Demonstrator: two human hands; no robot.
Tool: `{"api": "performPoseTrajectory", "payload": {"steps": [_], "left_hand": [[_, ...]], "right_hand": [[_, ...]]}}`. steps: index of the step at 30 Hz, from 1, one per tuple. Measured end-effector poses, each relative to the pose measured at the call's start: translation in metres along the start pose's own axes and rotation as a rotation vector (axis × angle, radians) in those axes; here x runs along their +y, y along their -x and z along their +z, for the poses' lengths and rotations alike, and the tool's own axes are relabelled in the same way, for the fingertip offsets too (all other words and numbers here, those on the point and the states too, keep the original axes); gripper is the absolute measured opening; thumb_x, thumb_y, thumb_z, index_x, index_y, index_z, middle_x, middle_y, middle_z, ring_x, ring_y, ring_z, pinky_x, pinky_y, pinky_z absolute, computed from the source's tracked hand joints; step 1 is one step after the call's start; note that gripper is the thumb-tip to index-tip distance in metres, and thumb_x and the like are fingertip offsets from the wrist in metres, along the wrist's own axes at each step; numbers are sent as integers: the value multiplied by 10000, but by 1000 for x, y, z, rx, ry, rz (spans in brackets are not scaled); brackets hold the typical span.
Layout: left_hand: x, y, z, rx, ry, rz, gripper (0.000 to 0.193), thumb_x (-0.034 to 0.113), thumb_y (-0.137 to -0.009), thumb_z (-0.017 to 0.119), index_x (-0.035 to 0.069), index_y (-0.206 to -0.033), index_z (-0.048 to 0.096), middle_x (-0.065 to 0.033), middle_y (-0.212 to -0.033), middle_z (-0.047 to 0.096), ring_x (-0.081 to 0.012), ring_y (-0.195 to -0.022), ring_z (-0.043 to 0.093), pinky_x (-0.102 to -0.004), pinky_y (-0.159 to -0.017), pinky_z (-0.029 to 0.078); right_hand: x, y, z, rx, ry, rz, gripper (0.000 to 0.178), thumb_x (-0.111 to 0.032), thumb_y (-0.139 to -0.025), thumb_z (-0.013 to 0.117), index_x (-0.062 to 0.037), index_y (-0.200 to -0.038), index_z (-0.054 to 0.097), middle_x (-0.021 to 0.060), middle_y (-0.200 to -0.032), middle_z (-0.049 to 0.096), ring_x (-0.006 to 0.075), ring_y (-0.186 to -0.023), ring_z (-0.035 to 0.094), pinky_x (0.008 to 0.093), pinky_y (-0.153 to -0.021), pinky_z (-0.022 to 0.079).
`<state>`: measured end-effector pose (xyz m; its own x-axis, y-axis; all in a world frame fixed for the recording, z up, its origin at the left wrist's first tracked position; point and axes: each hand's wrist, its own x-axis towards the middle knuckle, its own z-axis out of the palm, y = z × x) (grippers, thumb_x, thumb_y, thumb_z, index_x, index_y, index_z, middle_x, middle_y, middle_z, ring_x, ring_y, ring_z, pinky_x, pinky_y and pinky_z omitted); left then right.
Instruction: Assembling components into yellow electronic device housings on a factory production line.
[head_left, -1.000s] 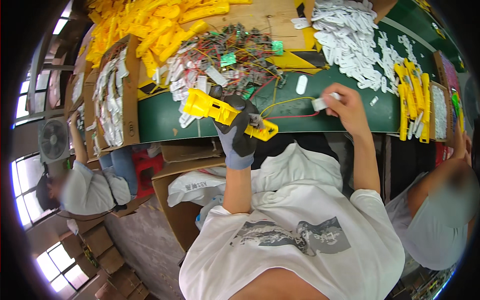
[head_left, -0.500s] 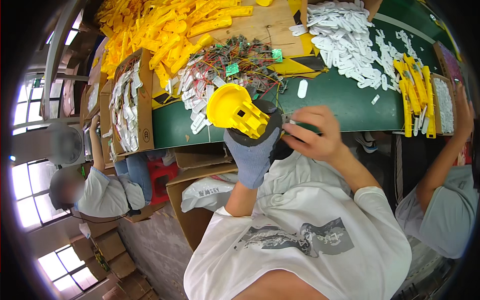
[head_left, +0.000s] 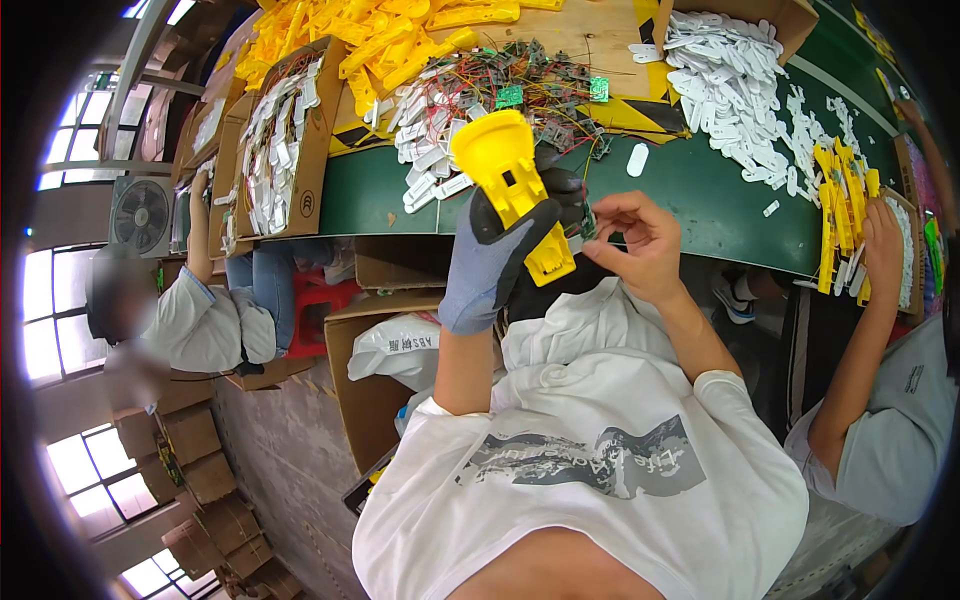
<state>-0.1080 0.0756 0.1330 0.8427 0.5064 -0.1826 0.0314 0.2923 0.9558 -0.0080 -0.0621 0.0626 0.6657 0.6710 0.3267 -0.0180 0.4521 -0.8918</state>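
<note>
My left hand (head_left: 480,265), in a grey-blue glove with dark fingers, is wrapped round a yellow plastic housing (head_left: 500,155). The housing has a wide round head and a narrower handle with a square hole. It is tilted, head up and to the left, handle end down and to the right. Just right of the handle, my bare right hand (head_left: 645,245) has thumb and fingers closed at a small dark green circuit board (head_left: 588,220) beside the gloved fingertips. Part of the board is hidden by fingers. Whether the gloved fingers touch it too, I cannot tell.
Beyond my hands lie a heap of wired circuit boards (head_left: 540,85), white parts (head_left: 425,145) and yellow housings (head_left: 385,35). White covers (head_left: 725,90) fill the back right. A cardboard box (head_left: 315,125) stands left. A co-worker's hand (head_left: 882,240) touches yellow pieces at right; another person sits left.
The yellow housing has turned in my left hand, so its handle now points down and to the right. My right hand stays close beside it. The co-worker's hand at right has reached the yellow pieces.
</note>
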Motion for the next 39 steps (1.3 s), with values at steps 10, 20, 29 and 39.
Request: {"api": "performPoseTrajectory", "payload": {"steps": [10, 20, 29, 39], "left_hand": [[-29, 25, -48, 87, -201, 243, 450, 22, -657, 726, -4, -1067, 542, -76, -940, 626, -129, -823, 599, -268, -749, 481], [-20, -10, -8, -81, -573, 342, 389, 71, -664, 736, 9, -1016, 584, -106, -876, 633, -207, -758, 616, -284, -680, 478], [-12, -28, -2, -289, -1027, 611, 495, 67, -619, 723, 72, -1091, 573, -140, -1010, 598, -338, -883, 587, -354, -752, 481], [-43, -62, -15, -163, 6, 166, 473, 294, -848, 597, 44, -1216, 435, -97, -943, 602, -176, -797, 606, -273, -712, 488]], "right_hand": [[-12, -3, -15, 191, -169, 203, 295, 26, -842, 539, 68, -1134, 532, 154, -1005, 625, 171, -835, 637, 251, -733, 516], [-12, 0, -17, -9, -100, 476, 201, 2, -835, 588, 69, -1024, 606, 126, -900, 650, 164, -796, 646, 256, -685, 535], [-13, 6, -28, -116, 290, 429, 142, -18, -803, 633, 51, -925, 652, 69, -817, 664, 97, -705, 608, 206, -654, 482], [-27, 8, -38, -326, -158, 403, 126, -10, -764, 661, 30, -880, 632, 122, -891, 653, 137, -805, 625, 248, -706, 498]]}}
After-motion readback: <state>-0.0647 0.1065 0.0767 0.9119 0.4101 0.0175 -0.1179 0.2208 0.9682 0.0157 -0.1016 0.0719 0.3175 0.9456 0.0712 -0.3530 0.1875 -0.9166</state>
